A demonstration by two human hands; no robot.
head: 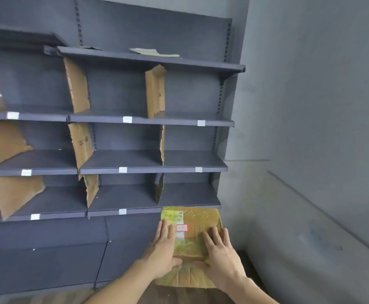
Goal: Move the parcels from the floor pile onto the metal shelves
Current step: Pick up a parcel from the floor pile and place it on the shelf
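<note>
- I have one parcel (190,242) in front of me, a flat brown package wrapped in yellowish tape with a white label and a small red-edged sticker on its top face.
- It sits low and to the right, its far edge just at the front lip of the bottom shelf (188,195), right bay.
- My left hand (165,249) lies flat on the parcel's left side, fingers straight and together, thumb tucked along the near edge. It presses more than it grasps.
- My right hand (219,249) lies on the right side, fingers spread and nearly straight over the top, thumb at the near edge. I judge that both hands steady the parcel from above and push it forward; neither is clenched round it.
- Whether the underside rests on anything I cannot tell; the hands and the parcel hide it.
- The shelves (148,119) are dark metal, split into bays by upright cardboard dividers (155,91), with white tags along the front lips. The bays I can see hold no parcels.
- A flat pale packet (153,52) lies on the top shelf.
- The floor pile is out of view.
- Next, I think, a level push into the right bay, keeping clear of the divider on its left.
</note>
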